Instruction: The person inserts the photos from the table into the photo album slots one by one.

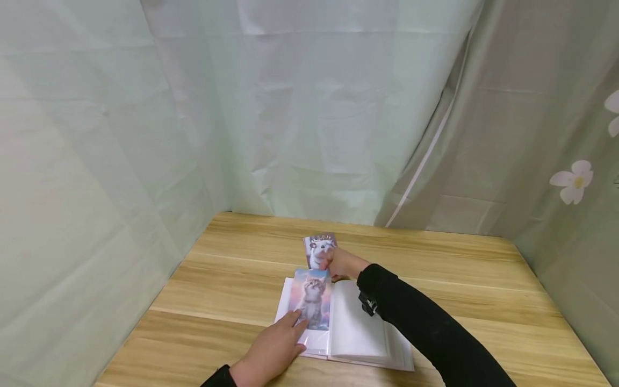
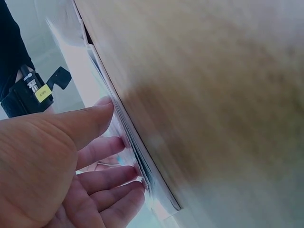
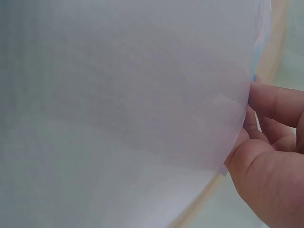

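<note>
A white photo album (image 1: 360, 322) lies spread on the table, with a kitten picture card (image 1: 311, 301) over its left page, the card's top sticking out past the page. My left hand (image 1: 273, 344) rests on that page with its fingers extended, fingertips at the card's lower left; the left wrist view shows them against the page (image 2: 116, 109). At the card's top right corner, my right hand (image 1: 344, 264) has its fingers curled and pinches the edge. A blank page (image 3: 133, 104) fills most of the right wrist view, with the right fingers (image 3: 273, 102) at its rim.
Just beyond the album lies a small stack of picture cards (image 1: 320, 248), the top one showing a white animal with a crown. The wooden table (image 1: 232, 263) is bounded by pale curtains (image 1: 319, 107) at the back and sides. The right sleeve (image 1: 425, 322) crosses over the album's right side.
</note>
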`<state>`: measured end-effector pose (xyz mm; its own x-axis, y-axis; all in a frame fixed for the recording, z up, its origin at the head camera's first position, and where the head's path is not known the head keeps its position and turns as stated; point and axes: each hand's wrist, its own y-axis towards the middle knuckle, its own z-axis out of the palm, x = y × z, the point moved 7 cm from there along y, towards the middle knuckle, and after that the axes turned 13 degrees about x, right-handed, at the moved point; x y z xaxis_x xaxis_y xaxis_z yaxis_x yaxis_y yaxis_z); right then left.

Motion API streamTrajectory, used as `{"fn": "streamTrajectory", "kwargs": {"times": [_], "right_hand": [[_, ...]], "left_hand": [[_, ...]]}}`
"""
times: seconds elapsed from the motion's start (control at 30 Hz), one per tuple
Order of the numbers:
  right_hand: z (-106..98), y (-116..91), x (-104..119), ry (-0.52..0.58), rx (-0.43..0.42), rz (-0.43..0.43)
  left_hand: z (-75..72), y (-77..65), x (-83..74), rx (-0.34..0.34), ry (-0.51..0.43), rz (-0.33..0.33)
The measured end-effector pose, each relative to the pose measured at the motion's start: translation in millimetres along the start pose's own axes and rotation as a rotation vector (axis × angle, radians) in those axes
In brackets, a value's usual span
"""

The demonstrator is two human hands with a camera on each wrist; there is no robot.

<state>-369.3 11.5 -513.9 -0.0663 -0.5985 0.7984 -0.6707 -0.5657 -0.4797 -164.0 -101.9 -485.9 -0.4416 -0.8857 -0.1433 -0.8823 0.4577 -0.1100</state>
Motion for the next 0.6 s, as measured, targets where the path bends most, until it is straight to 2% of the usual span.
{"fn": "streamTrajectory", "kwargs": {"times": [0.27,0.4,0.5,0.6], "right_hand": [[1.0,-0.8,2.8,-0.037,0.031,0.003],[-1.6,0.6,10.2,-0.211,0.009,-0.050],[-2.6,1.4,19.7,-0.359,-0.032,-0.140],[0.7,2.4,27.6,-0.436,-0.045,-0.223]], "left_hand": [[-0.2,0.3,-0.1,0.008,-0.002,-0.005],[1.0,0.0,-0.6,0.022,-0.004,-0.003],[0.9,0.2,-0.7,0.020,-0.002,-0.003],[0.6,0.4,-0.6,0.016,-0.004,-0.002]]}}
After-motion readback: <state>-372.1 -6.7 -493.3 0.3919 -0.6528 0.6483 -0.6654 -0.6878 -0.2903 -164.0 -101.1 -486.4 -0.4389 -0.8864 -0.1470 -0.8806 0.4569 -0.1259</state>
